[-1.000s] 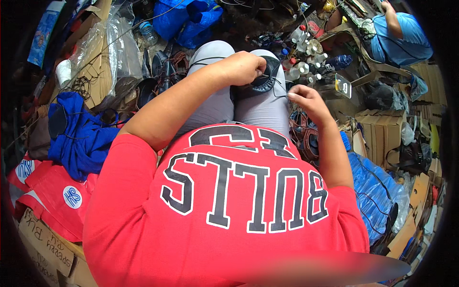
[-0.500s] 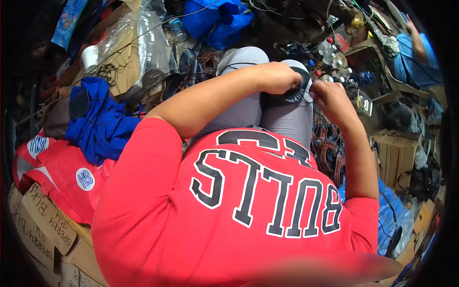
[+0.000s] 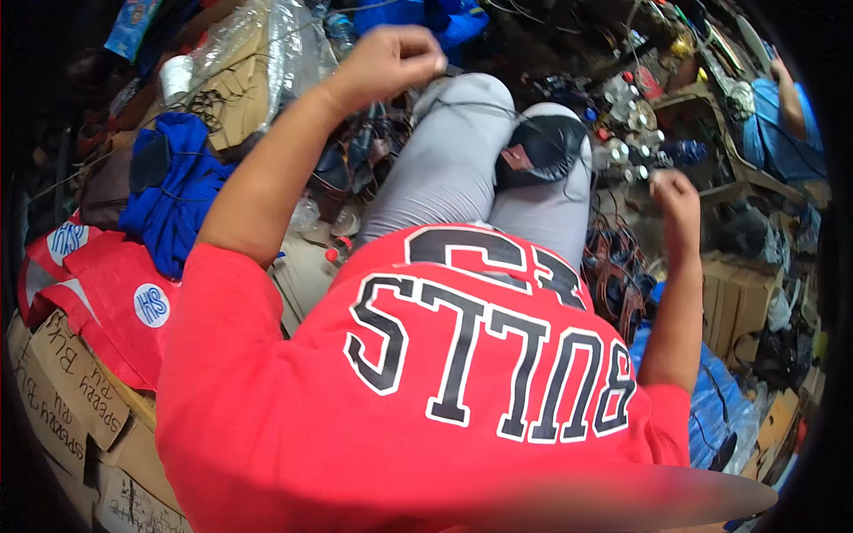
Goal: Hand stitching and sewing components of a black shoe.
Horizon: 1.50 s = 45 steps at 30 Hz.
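Note:
A black, shoe-like piece [image 3: 542, 147] with a small brownish patch lies on my right knee, which is in grey trousers [image 3: 435, 147]. Neither hand touches it. My left hand [image 3: 395, 60] is raised beyond and left of my left knee, fingers curled in and thumb against them. To the right of the piece, my right hand [image 3: 677, 197] is also curled closed, fingertips pressed together. Whatever either hand pinches is too thin or too hidden to name. A dark cord [image 3: 471, 105] runs across my left knee toward the black piece.
Several small bottles [image 3: 626, 151] stand beyond my right knee. Brown leather straps [image 3: 613, 258] lie in a heap to its right. At the left are blue cloth [image 3: 173, 195], a red bag [image 3: 107, 284] and cardboard [image 3: 75, 382]. Another person's arm [image 3: 789, 98] shows far right.
Both hands have left the black piece and moved apart: the left up and to the left, the right outward to the right. The piece now rests uncovered on my knee.

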Motion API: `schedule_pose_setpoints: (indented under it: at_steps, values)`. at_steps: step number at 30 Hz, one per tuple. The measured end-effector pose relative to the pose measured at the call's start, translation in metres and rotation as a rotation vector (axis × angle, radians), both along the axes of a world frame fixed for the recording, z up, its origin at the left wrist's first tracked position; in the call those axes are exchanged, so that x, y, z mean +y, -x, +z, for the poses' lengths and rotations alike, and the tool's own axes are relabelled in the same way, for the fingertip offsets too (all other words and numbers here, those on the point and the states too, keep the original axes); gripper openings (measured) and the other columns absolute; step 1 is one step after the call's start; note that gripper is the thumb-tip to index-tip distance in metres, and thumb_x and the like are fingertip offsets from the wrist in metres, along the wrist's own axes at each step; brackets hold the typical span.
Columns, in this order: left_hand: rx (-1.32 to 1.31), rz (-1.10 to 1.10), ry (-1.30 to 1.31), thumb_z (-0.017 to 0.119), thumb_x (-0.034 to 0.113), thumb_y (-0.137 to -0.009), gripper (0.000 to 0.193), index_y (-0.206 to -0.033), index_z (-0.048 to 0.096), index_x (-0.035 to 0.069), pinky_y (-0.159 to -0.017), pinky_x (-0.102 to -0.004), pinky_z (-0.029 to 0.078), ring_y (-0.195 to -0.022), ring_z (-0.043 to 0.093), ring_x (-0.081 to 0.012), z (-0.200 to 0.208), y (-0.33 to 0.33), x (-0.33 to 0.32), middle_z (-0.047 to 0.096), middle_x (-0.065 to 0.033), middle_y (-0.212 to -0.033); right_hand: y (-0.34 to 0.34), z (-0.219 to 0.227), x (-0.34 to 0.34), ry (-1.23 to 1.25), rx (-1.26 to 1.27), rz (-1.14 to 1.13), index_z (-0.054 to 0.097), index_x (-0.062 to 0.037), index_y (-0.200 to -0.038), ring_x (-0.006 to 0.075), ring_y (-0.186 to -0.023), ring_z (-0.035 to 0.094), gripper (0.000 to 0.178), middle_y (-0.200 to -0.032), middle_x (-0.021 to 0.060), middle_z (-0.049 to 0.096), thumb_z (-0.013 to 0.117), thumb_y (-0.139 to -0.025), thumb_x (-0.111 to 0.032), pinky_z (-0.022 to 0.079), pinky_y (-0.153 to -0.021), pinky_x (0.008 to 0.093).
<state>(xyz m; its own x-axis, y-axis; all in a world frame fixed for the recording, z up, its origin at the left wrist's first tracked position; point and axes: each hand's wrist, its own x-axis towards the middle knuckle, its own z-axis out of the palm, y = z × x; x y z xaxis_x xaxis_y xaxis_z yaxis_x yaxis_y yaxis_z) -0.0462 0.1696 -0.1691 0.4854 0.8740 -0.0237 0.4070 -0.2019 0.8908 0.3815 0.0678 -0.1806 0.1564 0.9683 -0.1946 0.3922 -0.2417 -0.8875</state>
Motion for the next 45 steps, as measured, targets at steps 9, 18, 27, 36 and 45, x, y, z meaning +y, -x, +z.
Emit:
schedule_pose_setpoints:
  at_steps: [9,18,27,36,45]
  values:
    - [-0.645,-0.746,0.404,0.048,0.025,-0.095,0.023,-0.09,0.052,0.004,-0.067,-0.0254,0.046,-0.075,0.057,-0.0104,0.011,-0.114,-0.066,0.062,-0.0058,-0.082,0.104,0.025,0.01,-0.138,0.658,0.454,0.053,-0.0058,-0.086,0.0146,-0.07,0.056,0.026,-0.074,0.0017,0.056,0.047,-0.095,-0.03,0.046,-0.066,0.0268]
    - [0.797,0.426,-0.569,0.057,0.028,-0.083,0.03,-0.104,0.065,0.009,-0.078,-0.0283,0.047,-0.087,0.063,-0.02,0.087,0.219,0.052,0.066,-0.01,-0.097,-0.207,-0.01,-0.123,0.086,-0.806,-0.101,0.061,-0.0116,-0.113,0.0239,-0.102,0.059,0.032,-0.11,0.0137,0.062,0.051,-0.087,-0.027,0.043,-0.088,0.0304]
    - [0.283,0.241,-0.426,0.059,0.006,-0.079,0.034,-0.113,0.063,0.009,-0.082,-0.0285,0.046,-0.09,0.059,-0.015,0.007,0.113,0.029,0.065,-0.0082,-0.103,-0.206,-0.05,-0.123,0.405,-0.705,0.065,0.051,-0.0241,-0.129,0.0185,-0.087,0.06,0.05,-0.106,0.0165,0.063,0.065,-0.08,-0.025,0.045,-0.078,0.0314]
    - [0.201,-0.142,-0.176,0.058,0.02,-0.086,0.019,-0.091,0.064,0.002,-0.063,-0.0297,0.044,-0.067,0.055,-0.0165,-0.047,-0.064,-0.043,0.062,-0.0101,-0.074,0.057,-0.038,-0.026,0.187,0.347,0.239,0.058,-0.0084,-0.088,0.0026,-0.061,0.036,0.021,-0.069,-0.0079,0.044,0.061,-0.087,-0.029,0.028,-0.054,0.0193]
    - [0.012,0.244,-0.039,0.059,0.018,-0.087,0.04,-0.123,0.053,0.002,-0.09,-0.0268,0.041,-0.101,0.054,-0.0135,-0.062,0.002,-0.007,0.057,-0.0078,-0.116,-0.031,-0.05,-0.038,0.233,0.229,-0.09,0.062,-0.0086,-0.108,0.0065,-0.055,0.035,0.025,-0.074,-0.0034,0.046,0.054,-0.091,-0.025,0.033,-0.053,0.021]
